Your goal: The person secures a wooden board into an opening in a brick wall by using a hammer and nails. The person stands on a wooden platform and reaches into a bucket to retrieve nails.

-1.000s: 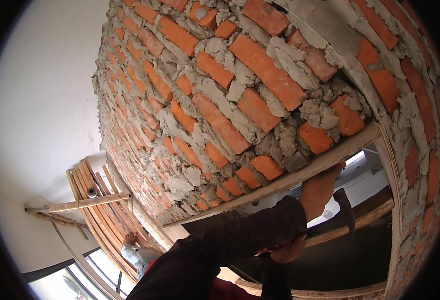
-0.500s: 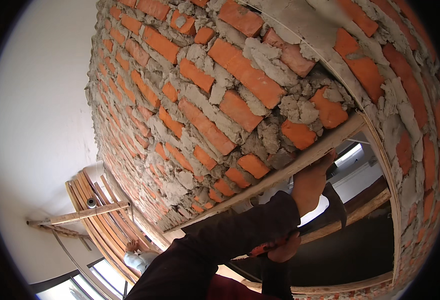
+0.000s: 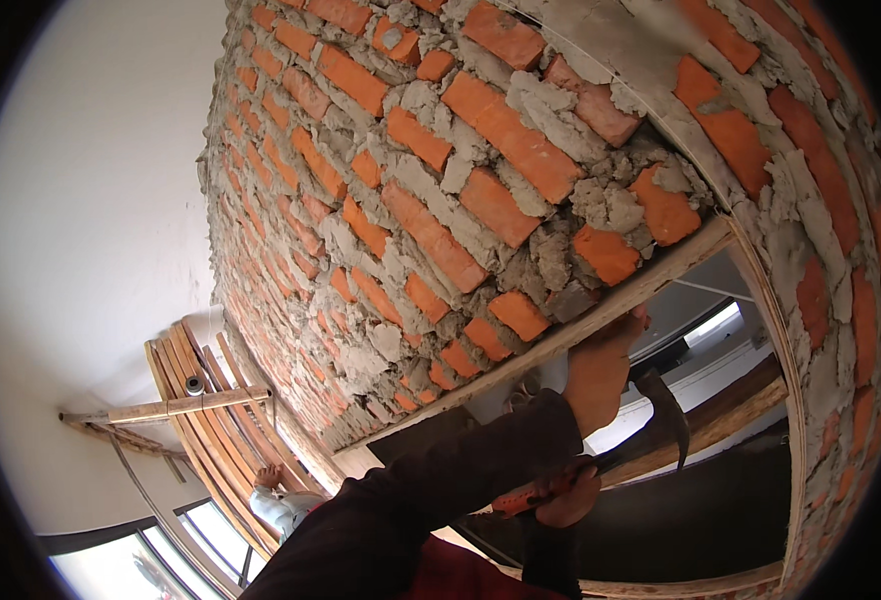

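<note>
Up at the wooden plank (image 3: 551, 355) under the brickwork, my left hand (image 3: 601, 372) reaches to the plank's lower edge. Its fingers are mostly hidden there, so whether they grip anything does not show. Below it, my right hand (image 3: 569, 494) is closed round the red-and-black handle of a claw hammer (image 3: 667, 420). The hammer's dark metal head points right, in front of the framed opening, apart from the plank. My dark left sleeve (image 3: 461, 455) crosses in front of part of the opening.
A rough brick wall (image 3: 431, 230) with lumpy grey mortar fills the space above. The opening's side board (image 3: 773, 330) and a crossing timber (image 3: 721, 415) lie to the right. At lower left are long curved boards (image 3: 201, 430), a pole (image 3: 186, 405) and another person's hand (image 3: 269, 478).
My left hand has shifted left along the plank. The hammer in my right hand has turned, and more of its head shows. The whole view has swung slightly, moving the wall rightward.
</note>
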Demonstrator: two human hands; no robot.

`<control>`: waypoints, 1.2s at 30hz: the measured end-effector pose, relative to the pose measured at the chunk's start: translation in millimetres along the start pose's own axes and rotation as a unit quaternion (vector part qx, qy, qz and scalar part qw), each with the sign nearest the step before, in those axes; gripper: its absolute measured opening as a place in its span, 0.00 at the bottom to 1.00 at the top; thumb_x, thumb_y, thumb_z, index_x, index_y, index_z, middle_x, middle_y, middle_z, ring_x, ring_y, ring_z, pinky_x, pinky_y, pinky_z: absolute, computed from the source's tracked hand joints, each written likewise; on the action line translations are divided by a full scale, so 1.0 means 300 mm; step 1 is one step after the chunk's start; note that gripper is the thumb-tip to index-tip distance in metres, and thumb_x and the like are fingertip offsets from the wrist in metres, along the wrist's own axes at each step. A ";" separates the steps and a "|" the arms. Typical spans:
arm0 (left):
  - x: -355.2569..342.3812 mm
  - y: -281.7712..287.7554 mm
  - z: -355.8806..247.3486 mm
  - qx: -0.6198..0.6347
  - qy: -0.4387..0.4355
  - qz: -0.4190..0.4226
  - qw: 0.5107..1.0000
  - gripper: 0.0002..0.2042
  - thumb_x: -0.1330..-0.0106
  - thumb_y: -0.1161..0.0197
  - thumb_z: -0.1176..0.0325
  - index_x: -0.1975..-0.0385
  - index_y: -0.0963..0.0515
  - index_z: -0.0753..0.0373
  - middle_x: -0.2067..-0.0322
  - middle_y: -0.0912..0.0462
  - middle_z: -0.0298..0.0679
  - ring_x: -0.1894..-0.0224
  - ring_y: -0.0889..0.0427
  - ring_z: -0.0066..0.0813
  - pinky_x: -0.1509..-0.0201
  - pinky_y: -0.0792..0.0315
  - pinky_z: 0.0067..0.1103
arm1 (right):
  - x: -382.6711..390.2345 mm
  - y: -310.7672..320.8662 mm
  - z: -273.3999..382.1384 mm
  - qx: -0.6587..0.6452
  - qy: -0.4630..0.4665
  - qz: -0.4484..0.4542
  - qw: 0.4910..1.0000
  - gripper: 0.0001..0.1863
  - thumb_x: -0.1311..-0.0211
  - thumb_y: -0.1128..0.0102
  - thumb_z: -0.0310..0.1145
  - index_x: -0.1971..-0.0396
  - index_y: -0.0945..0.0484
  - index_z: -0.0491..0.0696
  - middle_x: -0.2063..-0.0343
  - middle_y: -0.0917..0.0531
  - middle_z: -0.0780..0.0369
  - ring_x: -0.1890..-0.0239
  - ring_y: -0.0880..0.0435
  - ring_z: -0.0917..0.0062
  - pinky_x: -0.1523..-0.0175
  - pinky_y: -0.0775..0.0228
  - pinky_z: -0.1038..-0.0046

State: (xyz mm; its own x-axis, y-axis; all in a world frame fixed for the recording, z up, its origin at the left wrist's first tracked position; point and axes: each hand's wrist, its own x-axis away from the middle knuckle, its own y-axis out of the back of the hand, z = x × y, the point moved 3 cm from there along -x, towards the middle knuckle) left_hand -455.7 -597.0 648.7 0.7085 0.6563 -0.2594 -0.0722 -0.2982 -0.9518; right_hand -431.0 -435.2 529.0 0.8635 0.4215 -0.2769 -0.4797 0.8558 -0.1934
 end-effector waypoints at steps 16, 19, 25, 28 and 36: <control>0.023 0.018 -0.039 -0.002 0.036 0.006 0.999 0.03 0.34 0.39 0.64 0.64 0.24 0.51 0.66 0.27 0.26 0.77 0.41 0.10 0.75 0.49 0.13 | 0.007 0.009 -0.044 -0.076 -0.048 0.047 0.995 0.24 0.38 0.43 0.58 0.73 0.33 0.50 0.85 0.38 0.69 0.88 0.39 0.82 0.83 0.42 0.77; 0.021 0.016 -0.044 -0.013 0.035 0.018 0.999 0.03 0.35 0.39 0.65 0.65 0.25 0.52 0.66 0.27 0.27 0.78 0.42 0.09 0.77 0.49 0.12 | -0.013 -0.019 -0.040 -0.104 -0.018 0.051 0.993 0.23 0.36 0.43 0.56 0.72 0.32 0.50 0.85 0.38 0.69 0.88 0.38 0.82 0.83 0.42 0.77; 0.038 0.007 -0.054 0.014 0.113 -0.032 0.993 0.03 0.33 0.39 0.67 0.64 0.25 0.53 0.66 0.27 0.26 0.80 0.43 0.10 0.77 0.47 0.11 | -0.048 -0.015 -0.080 -0.143 -0.038 0.023 0.989 0.22 0.36 0.42 0.54 0.70 0.31 0.49 0.85 0.36 0.68 0.87 0.36 0.82 0.84 0.41 0.76; 0.028 0.009 -0.051 0.018 0.112 -0.007 0.993 0.04 0.32 0.38 0.64 0.64 0.25 0.53 0.67 0.27 0.25 0.80 0.44 0.11 0.77 0.47 0.12 | -0.074 -0.022 -0.106 -0.163 -0.034 0.031 0.986 0.21 0.35 0.42 0.54 0.69 0.31 0.49 0.84 0.33 0.68 0.86 0.34 0.82 0.83 0.39 0.76; 0.013 0.033 -0.030 0.001 0.109 -0.024 0.994 0.07 0.32 0.39 0.58 0.66 0.26 0.52 0.71 0.30 0.21 0.81 0.46 0.12 0.78 0.48 0.13 | -0.114 -0.086 -0.103 -0.130 0.036 0.072 0.988 0.19 0.33 0.44 0.49 0.66 0.30 0.46 0.81 0.28 0.66 0.84 0.31 0.83 0.80 0.39 0.77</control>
State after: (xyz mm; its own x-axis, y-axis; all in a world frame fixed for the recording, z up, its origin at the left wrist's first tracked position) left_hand -447.2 -603.6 639.7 0.8466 0.5039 -0.1712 -0.0350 -0.2683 -0.9627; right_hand -452.8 -481.0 514.4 0.7745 0.5033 -0.3831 -0.6288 0.6788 -0.3793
